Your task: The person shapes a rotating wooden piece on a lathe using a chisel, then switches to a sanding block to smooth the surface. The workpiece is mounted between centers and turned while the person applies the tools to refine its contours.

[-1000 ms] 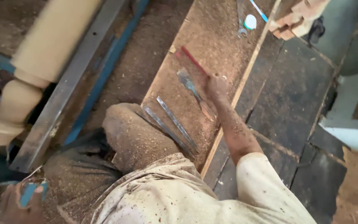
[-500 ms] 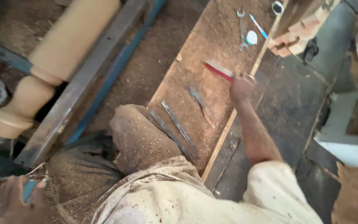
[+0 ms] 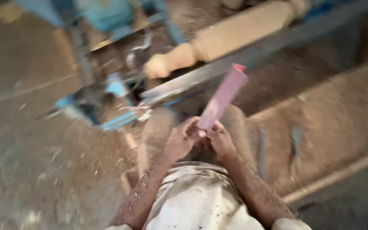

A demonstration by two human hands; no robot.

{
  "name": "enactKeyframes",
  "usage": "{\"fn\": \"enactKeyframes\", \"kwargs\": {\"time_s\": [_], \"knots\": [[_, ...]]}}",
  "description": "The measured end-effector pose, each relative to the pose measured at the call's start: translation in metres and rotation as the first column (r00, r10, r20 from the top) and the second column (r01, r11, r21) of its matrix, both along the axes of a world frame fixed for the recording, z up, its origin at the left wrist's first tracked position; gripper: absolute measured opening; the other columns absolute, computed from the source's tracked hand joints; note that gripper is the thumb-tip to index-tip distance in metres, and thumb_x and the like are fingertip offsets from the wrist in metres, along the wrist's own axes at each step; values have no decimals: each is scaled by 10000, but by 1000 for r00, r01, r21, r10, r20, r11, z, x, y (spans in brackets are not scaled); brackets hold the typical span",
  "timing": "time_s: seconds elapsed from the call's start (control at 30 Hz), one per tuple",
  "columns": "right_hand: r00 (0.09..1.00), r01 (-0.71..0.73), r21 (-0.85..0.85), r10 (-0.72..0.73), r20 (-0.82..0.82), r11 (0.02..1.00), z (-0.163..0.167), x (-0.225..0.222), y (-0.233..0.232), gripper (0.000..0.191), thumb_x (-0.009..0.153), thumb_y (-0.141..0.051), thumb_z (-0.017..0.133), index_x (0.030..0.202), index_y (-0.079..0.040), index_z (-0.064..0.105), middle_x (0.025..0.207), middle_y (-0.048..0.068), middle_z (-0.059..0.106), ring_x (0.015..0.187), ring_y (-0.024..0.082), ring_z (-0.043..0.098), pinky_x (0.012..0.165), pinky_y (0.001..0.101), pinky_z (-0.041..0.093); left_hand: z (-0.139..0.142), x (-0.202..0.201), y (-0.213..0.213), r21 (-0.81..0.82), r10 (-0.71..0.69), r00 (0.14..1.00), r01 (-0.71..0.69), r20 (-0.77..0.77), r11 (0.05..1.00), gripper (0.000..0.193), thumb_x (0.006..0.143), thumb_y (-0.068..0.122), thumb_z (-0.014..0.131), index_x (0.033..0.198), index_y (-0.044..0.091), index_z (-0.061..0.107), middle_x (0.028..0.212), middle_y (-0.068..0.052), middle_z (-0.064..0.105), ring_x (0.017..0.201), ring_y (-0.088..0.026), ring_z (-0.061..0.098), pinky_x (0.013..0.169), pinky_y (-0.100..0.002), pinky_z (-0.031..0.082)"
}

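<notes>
A long flat strip point(image 3: 223, 96), pinkish with a red far end, stands tilted up and to the right in front of me. Both hands grip its lower end: my left hand point(image 3: 183, 138) on its left side, my right hand point(image 3: 221, 139) on its right side, fingers closed and touching each other. Behind the strip a turned pale wooden spindle point(image 3: 231, 34) lies across a blue lathe point(image 3: 107, 25), above a grey metal rail point(image 3: 218, 72). The frame is blurred by motion.
A sawdust-covered wooden board point(image 3: 320, 127) lies at the right with two metal turning tools point(image 3: 295, 142) on it. The sawdust-strewn floor point(image 3: 30, 162) fills the left. My knee point(image 3: 235, 123) sits under the hands.
My right hand has lifted the red-ended strip off the board at the right and brought it in front of me. The left hand has joined it. My view has swung left toward the lathe.
</notes>
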State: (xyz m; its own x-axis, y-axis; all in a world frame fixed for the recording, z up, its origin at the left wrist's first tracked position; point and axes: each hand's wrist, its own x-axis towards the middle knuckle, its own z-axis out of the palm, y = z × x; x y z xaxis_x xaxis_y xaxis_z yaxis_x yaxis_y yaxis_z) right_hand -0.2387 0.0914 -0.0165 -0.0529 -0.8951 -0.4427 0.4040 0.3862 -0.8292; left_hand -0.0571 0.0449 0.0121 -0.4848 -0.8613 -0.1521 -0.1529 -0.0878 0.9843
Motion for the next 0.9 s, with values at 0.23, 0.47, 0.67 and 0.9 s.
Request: {"fn": "enactKeyframes", "kwargs": {"time_s": [0.23,0.47,0.67,0.9], "knots": [[634,-675,-15,569,-524,738,22,38,-17,256,1021,-261,633,1121,-50,737,1031,89,739,860,182,686,752,333,569,8,97,2,-592,145,950,48,275,804,195,867,101,727,1057,131,757,1086,-53,778,1051,-242,745,905,-373,606],[819,-543,205,460,342,814,47,30,-55,346,891,-248,630,1185,-76,691,978,102,760,769,200,729,664,339,613,-16,101,-39,-910,211,905,306,370,281,255,930,134,730,1177,102,674,1386,-91,642,1326,-284,617,1160,-483,497],[575,-484,-29,293,-764,875,26,36,-94,147,991,-132,663,1107,-53,707,895,66,755,832,88,715,683,317,573,15,93,-109,-592,237,772,215,590,776,612,1018,96,571,1592,173,374,1356,-106,485,1291,-292,559,1232,-402,453],[840,-267,11,238,-488,964,47,51,-132,175,935,-89,643,1100,-56,693,895,23,726,742,89,686,678,277,593,17,72,-153,165,89,978,-121,188,979,568,987,321,655,1480,113,463,1330,-117,667,1150,-213,637,923,-387,492]]}}
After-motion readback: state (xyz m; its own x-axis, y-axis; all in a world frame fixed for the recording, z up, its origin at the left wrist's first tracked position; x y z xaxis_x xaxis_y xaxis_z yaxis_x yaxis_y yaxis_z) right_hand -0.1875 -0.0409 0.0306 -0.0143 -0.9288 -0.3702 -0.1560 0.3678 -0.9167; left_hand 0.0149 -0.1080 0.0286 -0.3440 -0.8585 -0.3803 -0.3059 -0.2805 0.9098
